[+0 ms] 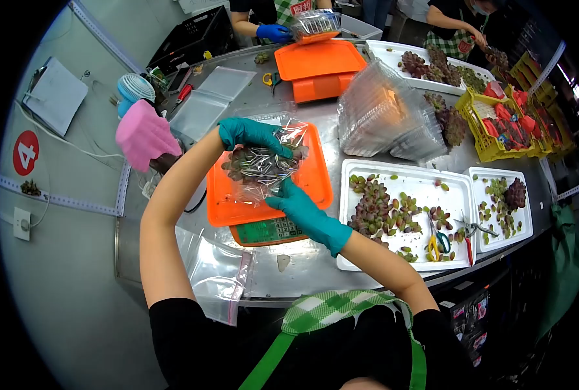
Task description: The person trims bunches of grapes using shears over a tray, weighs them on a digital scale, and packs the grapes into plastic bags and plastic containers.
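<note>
A clear plastic pack of succulents (263, 168) with reddish-green rosettes inside is between my gloved hands, over the orange tray (221, 207) of a scale. My left hand (253, 134), in a teal glove, curls over the pack's far edge. From the near right, my right hand (305, 211) grips its lower edge, thumb and fingers pressed on the film. Glare hides part of the contents. Below the tray's front edge shows the scale's green display (263, 232).
White foam trays (348, 257) on the right hold loose succulents, scissors (437, 244) and red-handled shears (469, 242). Behind them stand stacked clear plastic boxes (374, 120) and a yellow crate (491, 153). Zip bags (214, 276) overhang the near edge. A co-worker's blue-gloved hand (274, 32) is across the table.
</note>
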Action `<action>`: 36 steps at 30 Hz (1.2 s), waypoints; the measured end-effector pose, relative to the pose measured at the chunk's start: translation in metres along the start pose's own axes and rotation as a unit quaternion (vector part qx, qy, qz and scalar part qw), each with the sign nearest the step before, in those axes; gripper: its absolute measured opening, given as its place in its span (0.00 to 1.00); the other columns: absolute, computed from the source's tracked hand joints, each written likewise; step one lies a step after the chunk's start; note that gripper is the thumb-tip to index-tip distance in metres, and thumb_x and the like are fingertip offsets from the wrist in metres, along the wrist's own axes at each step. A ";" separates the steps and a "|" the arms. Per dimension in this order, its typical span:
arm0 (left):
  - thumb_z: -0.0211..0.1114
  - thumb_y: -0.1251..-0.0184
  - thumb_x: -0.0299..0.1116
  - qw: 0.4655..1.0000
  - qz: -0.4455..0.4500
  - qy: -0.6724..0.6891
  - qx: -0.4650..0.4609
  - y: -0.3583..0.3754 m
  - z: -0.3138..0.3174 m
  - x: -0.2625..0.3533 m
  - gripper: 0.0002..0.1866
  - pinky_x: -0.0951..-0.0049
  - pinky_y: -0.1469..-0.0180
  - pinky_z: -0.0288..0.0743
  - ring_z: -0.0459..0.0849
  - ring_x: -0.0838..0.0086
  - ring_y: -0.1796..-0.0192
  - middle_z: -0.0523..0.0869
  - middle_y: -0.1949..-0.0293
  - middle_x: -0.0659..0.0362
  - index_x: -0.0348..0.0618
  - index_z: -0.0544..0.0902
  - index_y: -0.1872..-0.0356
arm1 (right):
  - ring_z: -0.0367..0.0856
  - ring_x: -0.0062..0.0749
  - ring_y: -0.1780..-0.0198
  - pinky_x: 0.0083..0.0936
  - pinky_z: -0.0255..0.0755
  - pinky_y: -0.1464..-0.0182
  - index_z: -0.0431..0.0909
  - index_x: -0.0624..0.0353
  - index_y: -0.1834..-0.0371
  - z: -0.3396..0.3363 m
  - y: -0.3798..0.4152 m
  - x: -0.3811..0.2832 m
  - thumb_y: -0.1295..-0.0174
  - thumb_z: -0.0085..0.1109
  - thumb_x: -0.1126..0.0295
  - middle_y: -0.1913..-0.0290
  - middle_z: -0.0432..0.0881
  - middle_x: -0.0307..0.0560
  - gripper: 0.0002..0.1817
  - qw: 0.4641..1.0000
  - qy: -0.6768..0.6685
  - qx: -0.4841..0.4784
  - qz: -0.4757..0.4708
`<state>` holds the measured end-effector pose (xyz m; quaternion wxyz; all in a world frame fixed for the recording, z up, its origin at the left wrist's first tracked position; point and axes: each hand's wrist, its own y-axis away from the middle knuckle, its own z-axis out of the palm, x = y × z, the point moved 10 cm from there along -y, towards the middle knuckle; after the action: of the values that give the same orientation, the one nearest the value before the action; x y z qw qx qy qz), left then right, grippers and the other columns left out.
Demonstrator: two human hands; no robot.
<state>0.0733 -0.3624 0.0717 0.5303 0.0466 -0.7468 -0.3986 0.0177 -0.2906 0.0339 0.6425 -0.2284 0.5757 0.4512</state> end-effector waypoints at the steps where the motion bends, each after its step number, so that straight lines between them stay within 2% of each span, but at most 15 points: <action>1: 0.69 0.52 0.34 1.000 -0.005 -0.024 0.009 -0.004 -0.005 -0.005 0.21 0.79 0.57 0.73 0.77 0.81 0.62 0.81 0.61 0.62 0.42 0.74 0.56 | 0.63 0.26 0.42 0.23 0.60 0.43 0.48 0.58 0.35 0.000 0.000 0.001 0.46 0.53 0.71 0.42 0.65 0.45 0.35 1.000 -0.007 0.000 0.013; 4: 0.72 0.57 0.36 0.997 0.035 -0.071 0.019 -0.008 -0.013 -0.015 0.32 0.76 0.52 0.70 0.76 0.76 0.57 0.78 0.56 0.58 0.41 0.68 0.49 | 0.70 0.29 0.48 0.25 0.64 0.47 0.54 0.58 0.37 -0.012 0.006 -0.009 0.45 0.53 0.67 0.44 0.68 0.48 0.32 0.999 0.006 0.024 0.021; 7: 0.74 0.61 0.39 0.985 -0.030 -0.132 0.107 0.003 -0.029 -0.031 0.36 0.76 0.53 0.70 0.76 0.75 0.56 0.78 0.57 0.57 0.40 0.68 0.49 | 0.76 0.37 0.58 0.30 0.70 0.57 0.60 0.58 0.42 -0.032 0.015 -0.019 0.45 0.53 0.63 0.50 0.72 0.50 0.27 0.902 0.410 0.128 -0.049; 10: 0.74 0.69 0.50 0.904 -0.031 -0.366 0.221 0.015 -0.031 -0.020 0.42 0.69 0.55 0.71 0.78 0.63 0.57 0.78 0.59 0.49 0.40 0.68 0.50 | 0.76 0.43 0.66 0.37 0.71 0.66 0.65 0.57 0.48 -0.018 0.027 -0.034 0.46 0.53 0.62 0.57 0.75 0.50 0.22 0.780 0.580 0.168 -0.167; 13: 0.71 0.74 0.55 0.820 -0.019 -0.483 0.307 0.018 -0.025 -0.023 0.46 0.59 0.56 0.72 0.75 0.55 0.53 0.76 0.55 0.47 0.44 0.68 0.47 | 0.75 0.43 0.68 0.39 0.69 0.69 0.67 0.56 0.52 -0.011 0.024 -0.033 0.47 0.54 0.62 0.61 0.75 0.48 0.19 0.767 0.601 0.172 -0.146; 16: 0.73 0.72 0.50 0.801 -0.038 -0.473 0.365 0.032 -0.014 -0.021 0.48 0.57 0.51 0.69 0.71 0.52 0.48 0.69 0.46 0.48 0.52 0.64 0.40 | 0.77 0.43 0.68 0.36 0.70 0.68 0.71 0.56 0.55 -0.013 0.023 -0.032 0.46 0.54 0.62 0.63 0.77 0.48 0.17 0.775 0.582 0.155 -0.192; 19: 0.73 0.68 0.48 0.758 0.143 -0.467 0.432 0.073 -0.002 0.000 0.49 0.60 0.46 0.66 0.68 0.53 0.45 0.65 0.42 0.49 0.54 0.61 0.38 | 0.78 0.40 0.70 0.33 0.71 0.70 0.74 0.54 0.62 -0.020 0.029 -0.052 0.46 0.54 0.61 0.69 0.78 0.46 0.12 0.813 0.516 0.117 -0.243; 20: 0.72 0.64 0.48 0.755 0.182 -0.457 0.434 0.087 -0.003 -0.005 0.48 0.60 0.48 0.67 0.67 0.57 0.44 0.61 0.39 0.48 0.53 0.58 0.36 | 0.79 0.33 0.69 0.29 0.72 0.68 0.76 0.52 0.63 -0.038 0.020 -0.046 0.44 0.53 0.57 0.69 0.79 0.44 0.13 0.887 0.442 0.102 -0.088; 23: 0.71 0.58 0.40 0.724 0.263 -0.302 0.562 0.146 -0.020 -0.041 0.43 0.66 0.48 0.67 0.68 0.65 0.45 0.64 0.43 0.52 0.51 0.60 0.37 | 0.77 0.25 0.72 0.26 0.70 0.67 0.76 0.54 0.63 -0.075 0.017 -0.081 0.43 0.51 0.54 0.71 0.79 0.41 0.16 0.932 0.249 0.207 -0.164; 25: 0.72 0.58 0.34 0.724 0.240 0.005 0.647 0.167 -0.031 -0.112 0.42 0.70 0.51 0.68 0.69 0.70 0.48 0.66 0.47 0.56 0.51 0.60 0.38 | 0.74 0.20 0.68 0.22 0.68 0.65 0.74 0.59 0.60 -0.101 -0.012 -0.085 0.42 0.50 0.52 0.66 0.79 0.42 0.20 0.926 0.166 0.238 -0.242; 26: 0.72 0.58 0.31 0.695 0.222 0.160 0.665 0.169 -0.026 -0.153 0.41 0.73 0.52 0.68 0.69 0.72 0.50 0.67 0.49 0.58 0.50 0.61 0.39 | 0.74 0.21 0.65 0.22 0.68 0.64 0.72 0.60 0.59 -0.113 -0.035 -0.073 0.42 0.50 0.51 0.64 0.78 0.44 0.22 0.935 0.154 0.240 -0.209; 29: 0.74 0.63 0.28 0.744 0.217 0.132 0.618 0.137 0.016 -0.167 0.44 0.78 0.57 0.69 0.70 0.77 0.57 0.68 0.55 0.61 0.51 0.61 0.40 | 0.73 0.27 0.58 0.23 0.67 0.59 0.65 0.63 0.50 -0.126 -0.095 -0.047 0.44 0.50 0.47 0.55 0.73 0.50 0.30 0.972 0.087 0.198 -0.088; 32: 0.76 0.66 0.26 0.718 0.235 0.158 0.636 0.135 0.014 -0.171 0.45 0.80 0.61 0.69 0.70 0.79 0.63 0.68 0.60 0.63 0.50 0.61 0.41 | 0.73 0.39 0.53 0.26 0.65 0.50 0.45 0.64 0.36 -0.102 -0.135 -0.020 0.48 0.49 0.38 0.43 0.60 0.61 0.48 0.990 -0.094 0.093 0.044; 35: 0.75 0.65 0.26 0.718 0.217 0.119 0.650 0.127 0.001 -0.176 0.41 0.81 0.63 0.68 0.69 0.81 0.68 0.68 0.67 0.65 0.48 0.64 0.44 | 0.74 0.41 0.54 0.25 0.64 0.49 0.38 0.65 0.34 -0.099 -0.154 -0.021 0.51 0.44 0.31 0.38 0.54 0.61 0.55 0.977 -0.193 0.065 0.062; 36: 0.74 0.64 0.25 0.712 0.215 0.108 0.660 0.123 -0.004 -0.179 0.37 0.83 0.67 0.67 0.67 0.83 0.71 0.67 0.73 0.67 0.47 0.65 0.48 | 0.74 0.38 0.56 0.25 0.63 0.48 0.41 0.63 0.34 -0.104 -0.159 -0.018 0.49 0.37 0.30 0.40 0.61 0.55 0.51 0.975 -0.177 0.099 0.090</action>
<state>0.1979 -0.1932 0.0165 0.5128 0.2655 -0.7474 0.3286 0.0973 -0.4587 -0.0091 0.7107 -0.0271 0.5126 0.4810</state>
